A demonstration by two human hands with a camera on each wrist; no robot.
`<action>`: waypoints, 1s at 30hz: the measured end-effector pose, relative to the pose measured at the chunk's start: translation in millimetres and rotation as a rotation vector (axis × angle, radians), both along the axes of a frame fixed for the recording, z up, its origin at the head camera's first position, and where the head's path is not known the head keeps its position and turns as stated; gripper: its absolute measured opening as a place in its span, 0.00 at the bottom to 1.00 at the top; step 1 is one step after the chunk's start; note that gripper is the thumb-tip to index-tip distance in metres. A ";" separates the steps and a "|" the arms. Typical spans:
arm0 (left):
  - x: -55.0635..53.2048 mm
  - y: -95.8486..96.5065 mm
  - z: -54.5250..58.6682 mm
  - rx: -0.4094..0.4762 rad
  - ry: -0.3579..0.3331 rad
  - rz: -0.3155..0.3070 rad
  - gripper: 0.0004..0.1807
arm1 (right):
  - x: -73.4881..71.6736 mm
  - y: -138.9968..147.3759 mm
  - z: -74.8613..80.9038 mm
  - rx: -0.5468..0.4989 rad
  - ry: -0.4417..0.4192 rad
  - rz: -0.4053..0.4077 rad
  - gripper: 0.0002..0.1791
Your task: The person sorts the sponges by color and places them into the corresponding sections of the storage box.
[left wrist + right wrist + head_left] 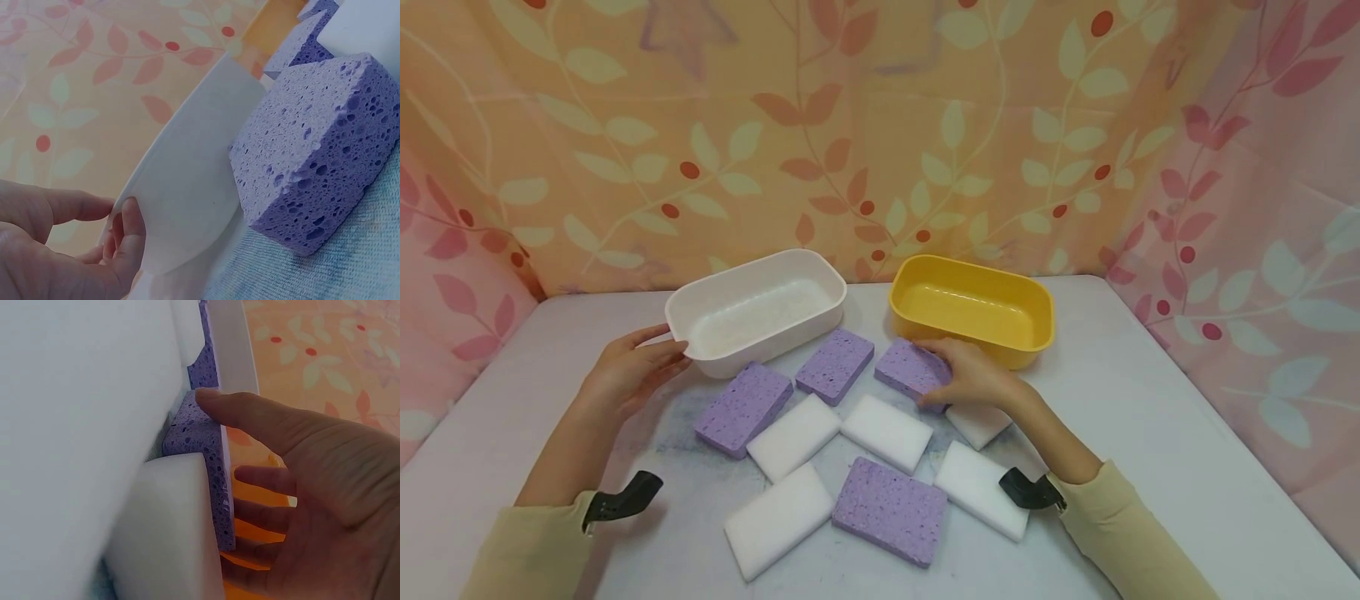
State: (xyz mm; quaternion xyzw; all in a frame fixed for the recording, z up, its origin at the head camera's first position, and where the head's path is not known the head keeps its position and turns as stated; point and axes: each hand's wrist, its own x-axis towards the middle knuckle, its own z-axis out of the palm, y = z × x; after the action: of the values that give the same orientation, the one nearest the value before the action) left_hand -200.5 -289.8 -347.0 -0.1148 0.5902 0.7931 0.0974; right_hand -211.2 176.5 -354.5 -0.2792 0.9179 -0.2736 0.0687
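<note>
My left hand (625,371) pinches the left end of the white plastic tub (775,340) by its rim. In the left wrist view, the thumb and fingers lie on both sides of the tub's wall (181,187). My right hand (976,375) holds a purple sponge (904,367) in front of the yellow tub (1028,357). The right wrist view has the thumb on one side of this sponge (215,481) and the fingertips along the other; the palm side covers part of its right end in the head view.
More purple sponges (745,408) and several white sponges (887,433) lie spread on the white table (1150,392). Another purple sponge (835,365) lies just in front of the white tub. A floral curtain (880,150) hangs behind the table.
</note>
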 end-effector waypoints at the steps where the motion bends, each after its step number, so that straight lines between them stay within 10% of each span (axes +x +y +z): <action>1: -0.1 -0.3 0.2 -0.004 -0.004 -0.003 0.48 | -0.3 0.3 -0.6 0.005 0.002 0.002 0.47; 30: 0.4 -0.4 0.8 0.001 -0.002 0.003 0.39 | 5.5 -5.1 13.3 -0.081 -0.010 -0.051 0.47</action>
State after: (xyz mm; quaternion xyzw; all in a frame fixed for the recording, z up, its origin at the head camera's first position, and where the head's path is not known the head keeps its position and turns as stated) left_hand -200.1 -290.2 -346.2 -0.1165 0.5894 0.7935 0.0970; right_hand -205.6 171.4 -341.2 -0.2569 0.9124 -0.3138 0.0547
